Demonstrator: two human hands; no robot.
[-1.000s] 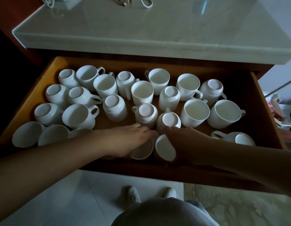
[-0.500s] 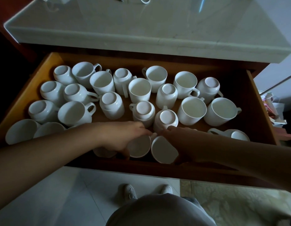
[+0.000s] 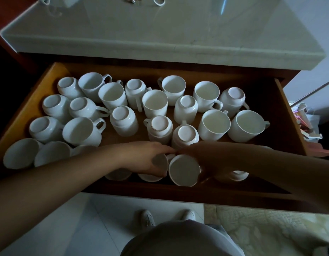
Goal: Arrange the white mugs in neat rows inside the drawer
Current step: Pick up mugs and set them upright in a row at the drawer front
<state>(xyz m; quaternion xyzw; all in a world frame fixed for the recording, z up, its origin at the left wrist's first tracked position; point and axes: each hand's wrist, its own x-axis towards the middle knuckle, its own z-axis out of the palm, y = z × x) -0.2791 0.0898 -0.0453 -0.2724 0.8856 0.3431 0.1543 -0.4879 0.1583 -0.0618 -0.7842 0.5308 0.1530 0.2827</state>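
White mugs (image 3: 154,102) fill the open wooden drawer (image 3: 287,115) loosely, some upright and some upturned, not in straight rows. At the front, the right hand (image 3: 209,159) grips a tilted mug (image 3: 184,170) whose mouth faces the camera. Just beside it, the left hand (image 3: 139,157) seems to curl round a neighbouring mug (image 3: 159,161), though shadow blurs that grasp.

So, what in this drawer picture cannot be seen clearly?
Head view:
1. Front mugs: mostly under the left hand, which grips one, and left arm.
2. Rightmost front mug: under the right arm.
3. Fingers of the right hand, gripping the tilted mug: lost in shadow.
4. Cable on the counter: cut by the top edge.
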